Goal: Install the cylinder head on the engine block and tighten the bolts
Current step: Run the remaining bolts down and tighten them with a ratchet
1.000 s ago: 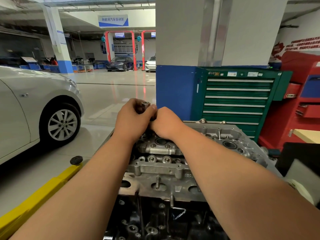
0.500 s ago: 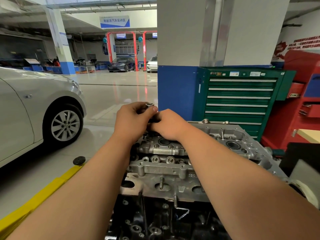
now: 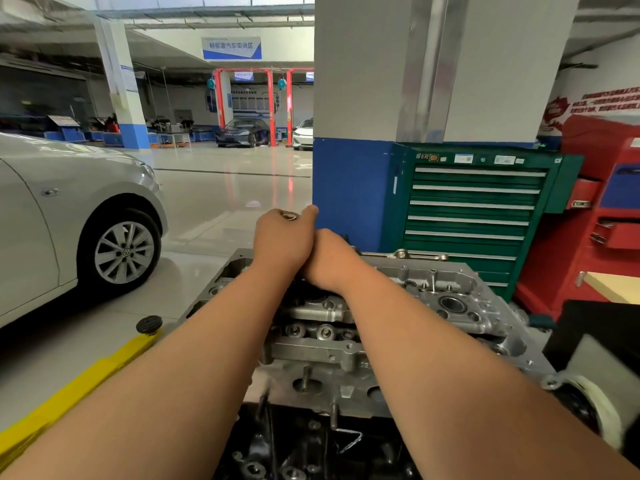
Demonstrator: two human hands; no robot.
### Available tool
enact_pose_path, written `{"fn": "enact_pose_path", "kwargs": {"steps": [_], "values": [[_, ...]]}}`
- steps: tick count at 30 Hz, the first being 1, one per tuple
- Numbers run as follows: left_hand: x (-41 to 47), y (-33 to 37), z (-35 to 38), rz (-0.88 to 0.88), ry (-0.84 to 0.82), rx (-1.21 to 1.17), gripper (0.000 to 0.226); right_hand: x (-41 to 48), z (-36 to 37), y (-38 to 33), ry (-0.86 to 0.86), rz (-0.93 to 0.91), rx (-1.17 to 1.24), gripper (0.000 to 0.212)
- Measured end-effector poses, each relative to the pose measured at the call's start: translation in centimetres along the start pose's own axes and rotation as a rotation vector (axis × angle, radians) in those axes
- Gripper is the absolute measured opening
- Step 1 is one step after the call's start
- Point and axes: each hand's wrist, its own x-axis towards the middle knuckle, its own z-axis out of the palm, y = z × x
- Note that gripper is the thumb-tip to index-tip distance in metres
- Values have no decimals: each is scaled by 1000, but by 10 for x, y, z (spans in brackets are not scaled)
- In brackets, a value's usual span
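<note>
The silver cylinder head lies on the dark engine block in front of me. Over its far middle, my left hand is closed around an upright metal socket tool; only the tool's round top shows above the fist. My right hand presses against the left one, fingers curled low around the same tool's shaft, which is hidden. The bolt under the tool cannot be seen.
A silver car stands at left, with a yellow lift arm and its black pad on the floor. A green tool cabinet and a red cabinet stand behind the engine by a blue-and-white pillar.
Both hands stay on the tool. The left hand has rolled over its top, covering more of the socket, and the thumb now points right. The view has shifted slightly.
</note>
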Motion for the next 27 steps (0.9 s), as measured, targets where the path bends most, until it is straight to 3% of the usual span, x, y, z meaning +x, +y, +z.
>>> {"fn": "enact_pose_path", "kwargs": {"steps": [2,5,7,10,13,19,23,27], "values": [[8,-1,-7,-90,-84,-66,39,-1,-3,3,28,48,125,31],[18,-4,-17,-206,-375,-275,42,2,-7,10,137,132,306,17],[15,-6,-13,-143,-308,-185,39,3,-9,12,170,157,369,18],[3,-14,-8,150,82,252,30,5,-8,12,175,178,403,20],[-5,-18,-18,211,207,220,34,5,-7,14,181,200,447,19],[-5,-19,-28,234,110,105,31,2,-8,12,132,166,413,18],[0,-23,-36,248,-55,-13,10,-3,-8,6,-46,56,252,14],[1,-23,-31,224,-114,-65,11,-5,-6,0,-159,26,120,14]]}}
